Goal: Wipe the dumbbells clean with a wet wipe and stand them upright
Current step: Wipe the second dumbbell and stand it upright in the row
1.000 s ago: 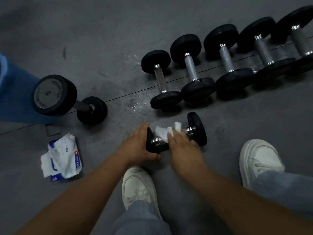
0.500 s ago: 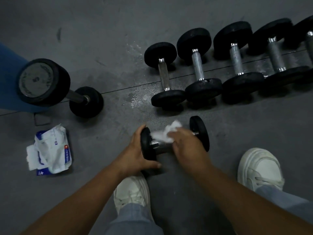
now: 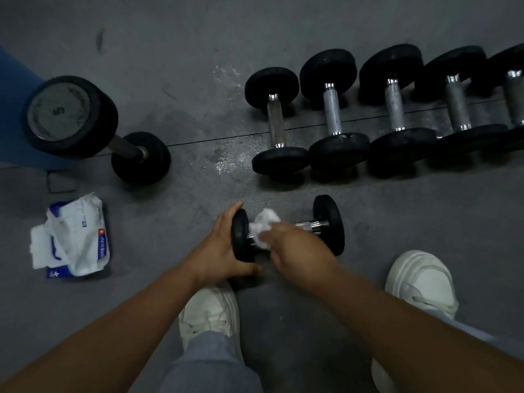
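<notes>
Seven dumbbells counted in all: one small dumbbell [image 3: 309, 224] at the hands, a row of five dumbbells [image 3: 395, 109] lying beyond it, and one upright dumbbell [image 3: 72, 116] at the far left. Also one wet wipe [image 3: 263, 228], one pack of wipes [image 3: 76, 236], two hands and two white shoes. Small dumbbell lying on its side on the grey floor [image 3: 170, 52], just ahead of the left shoe [image 3: 209, 310], axis running left to right; black round heads, short shiny knurled handle, right half of the handle bare. Left hand [image 3: 218, 251] cupped round the left head, fingers curled over its top rim, thumb along the near edge. Right hand [image 3: 295, 248] curled over the handle close to that head, pinching the crumpled white wipe against the metal; fingertips hidden under the hand. Row of five side by side, heads nearly touching, handles pointing away, dull and speckled, the last cut off at the right edge; all on their sides, none on end. Upright dumbbell resting on one head, flat top face marked 5 turned toward the camera, beside a blue surface [image 3: 11, 109]. Pack of wipes on the floor, well apart to the left, flap open, a white sheet sticking out. Right shoe [image 3: 422, 282] near the small dumbbell's right head, not touching. Pale scuffed patch on the floor between the row and the hands.
</notes>
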`<state>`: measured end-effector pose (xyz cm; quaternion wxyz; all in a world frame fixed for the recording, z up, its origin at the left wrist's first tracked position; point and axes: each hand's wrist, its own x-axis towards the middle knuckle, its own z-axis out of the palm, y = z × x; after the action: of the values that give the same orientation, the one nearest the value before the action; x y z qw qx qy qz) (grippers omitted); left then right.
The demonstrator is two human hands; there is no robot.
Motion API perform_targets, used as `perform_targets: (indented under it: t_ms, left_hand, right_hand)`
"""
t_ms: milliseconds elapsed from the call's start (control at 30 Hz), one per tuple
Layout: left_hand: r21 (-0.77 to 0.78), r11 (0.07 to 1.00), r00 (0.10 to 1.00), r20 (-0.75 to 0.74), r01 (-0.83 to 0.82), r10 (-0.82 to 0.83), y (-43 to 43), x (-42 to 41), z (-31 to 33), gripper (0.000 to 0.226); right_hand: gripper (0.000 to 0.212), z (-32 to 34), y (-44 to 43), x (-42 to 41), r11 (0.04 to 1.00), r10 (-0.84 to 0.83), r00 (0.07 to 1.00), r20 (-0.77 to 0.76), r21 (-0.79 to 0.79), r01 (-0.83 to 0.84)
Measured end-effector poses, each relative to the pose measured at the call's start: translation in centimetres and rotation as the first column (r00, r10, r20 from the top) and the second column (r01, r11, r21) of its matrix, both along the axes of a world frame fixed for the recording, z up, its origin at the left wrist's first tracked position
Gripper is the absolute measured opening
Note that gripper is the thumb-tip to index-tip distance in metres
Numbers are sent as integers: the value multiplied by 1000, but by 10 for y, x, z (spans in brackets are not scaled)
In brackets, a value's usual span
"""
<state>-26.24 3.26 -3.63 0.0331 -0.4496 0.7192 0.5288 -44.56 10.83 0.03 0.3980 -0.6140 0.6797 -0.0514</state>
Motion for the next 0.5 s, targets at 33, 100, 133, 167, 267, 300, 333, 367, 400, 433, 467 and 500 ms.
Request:
perform_targets:
  t_ms: [33,100,133,167,267,300,333,367,400,433,467,500]
  left_hand:
    - [0,1000,1000,-4,-7,7,1,0,0,131]
    - [21,1000,1000,-9,-21,21,4,0,-1,131]
    - [34,999,1000,-11,-26,27,7,0,-2,131]
    - [42,998,999,-8,-35,36,11,0,-3,131]
    - [39,996,997,-6,-82,82,20,-1,-2,127]
    - [26,995,996,-9,-93,94,20,-2,-1,124]
    - [8,996,996,-5,-93,93,18,-4,0,120]
    - [-12,996,996,4,-89,89,16,-5,2,116]
    - [-30,996,996,15,-89,89,14,-7,3,111]
    - [-45,994,995,18,-95,96,12,-8,6,107]
    - [-58,993,995,14,-102,103,11,-10,9,104]
    - [-74,992,994,6,-104,105,11,-13,13,102]
  right_hand:
    - [48,-3,-2,-6,999,-45,995,-87,2,45]
    - [56,-7,-2,-8,999,-18,958,-286,36,30]
    - [54,-8,-2,-5,999,24,963,-268,34,-16]
    - [48,-8,-4,-4,998,55,982,-182,24,-52]
    - [34,8,-12,-12,995,-101,987,122,31,98]
    - [33,14,-14,-17,981,-194,969,153,6,196]
    - [32,20,-14,-20,962,-264,951,159,-31,273]
    - [30,25,-13,-21,951,-289,946,148,-72,302]
    - [26,29,-11,-21,951,-278,953,118,-109,291]
    - [24,31,-9,-21,954,-255,963,83,-139,264]
    - [24,31,-7,-23,956,-234,971,45,-174,238]
    - [24,31,-6,-27,953,-225,974,1,-210,220]
